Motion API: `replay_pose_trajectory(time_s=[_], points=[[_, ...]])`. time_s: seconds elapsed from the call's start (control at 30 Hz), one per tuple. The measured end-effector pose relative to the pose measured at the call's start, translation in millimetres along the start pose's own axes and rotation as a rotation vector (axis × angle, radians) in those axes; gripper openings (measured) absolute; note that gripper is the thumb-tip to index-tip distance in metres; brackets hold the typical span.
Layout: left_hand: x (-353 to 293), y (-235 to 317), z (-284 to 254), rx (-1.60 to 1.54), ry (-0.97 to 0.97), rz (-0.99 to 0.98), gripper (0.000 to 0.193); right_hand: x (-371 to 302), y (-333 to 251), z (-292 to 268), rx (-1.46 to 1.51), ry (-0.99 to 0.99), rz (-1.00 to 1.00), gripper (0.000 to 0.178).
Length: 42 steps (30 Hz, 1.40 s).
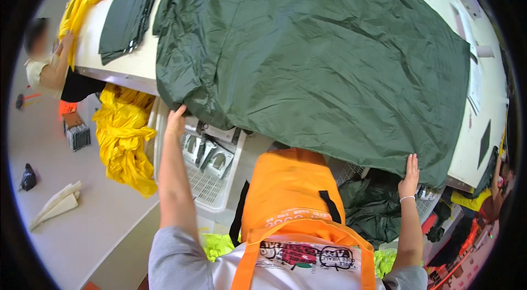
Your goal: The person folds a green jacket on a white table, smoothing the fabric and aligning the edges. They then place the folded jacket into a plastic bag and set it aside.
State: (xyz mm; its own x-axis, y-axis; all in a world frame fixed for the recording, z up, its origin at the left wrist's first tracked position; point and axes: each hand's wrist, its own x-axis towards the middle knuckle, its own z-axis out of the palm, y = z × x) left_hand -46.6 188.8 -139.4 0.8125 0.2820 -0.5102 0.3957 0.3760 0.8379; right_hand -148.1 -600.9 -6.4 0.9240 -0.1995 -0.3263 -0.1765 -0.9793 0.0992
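Observation:
A large dark green sheet of thin, shiny fabric (329, 70) covers most of the table in front of me, creased all over. Its near edge hangs slightly over the table's front. At the near left corner, my left hand (176, 118) is closed on that edge, with the thumb showing and the other fingers partly hidden. My right hand (409, 176) lies against the near right edge, its fingers stretched out flat and pointing away from me. I wear an orange apron (291, 185).
Folded dark green pieces (129, 18) are stacked on the table's left part. Yellow fabric (123, 141) hangs below that side, near a seated person (46, 70). Under the table edge stand a white plastic basket (211, 196) with packets and a dark green fabric heap (373, 205).

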Motion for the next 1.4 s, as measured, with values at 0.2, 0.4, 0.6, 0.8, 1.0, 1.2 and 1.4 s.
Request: replay_pose_trajectory(time_s=[0.2,0.4,0.6,0.8,1.0,1.2,1.4], points=[[-83.4,77.1,-23.4,0.312,0.141,-0.203,0.056,-10.7,55.0,-49.4,0.276,-0.294,-0.120,0.045],[-52.2,221.9,96.6,0.048,0.186,-0.103,0.040,106.3,108.0,-131.9,0.396,-0.064,0.055,0.014],[110.0,289.7,201.6,0.408,0.114,0.265,0.063,299.2,140.6,-122.1,0.083,0.168,0.102,0.032],[132.0,207.0,86.2,1.153,0.176,0.455,0.038,309.6,10.3,-97.3,0.234,0.386,-0.229,0.045],[107.7,165.3,87.7,1.096,0.201,0.640,0.036,220.9,-105.2,-65.0,0.098,0.138,-0.269,0.064],[129.5,186.6,99.9,1.426,0.409,0.517,0.043,181.8,-167.0,-94.0,0.216,0.357,-0.384,0.043],[138.8,178.0,113.9,1.431,0.375,0.593,0.041,32.5,-380.4,-45.6,0.890,-0.831,-0.391,0.052]])
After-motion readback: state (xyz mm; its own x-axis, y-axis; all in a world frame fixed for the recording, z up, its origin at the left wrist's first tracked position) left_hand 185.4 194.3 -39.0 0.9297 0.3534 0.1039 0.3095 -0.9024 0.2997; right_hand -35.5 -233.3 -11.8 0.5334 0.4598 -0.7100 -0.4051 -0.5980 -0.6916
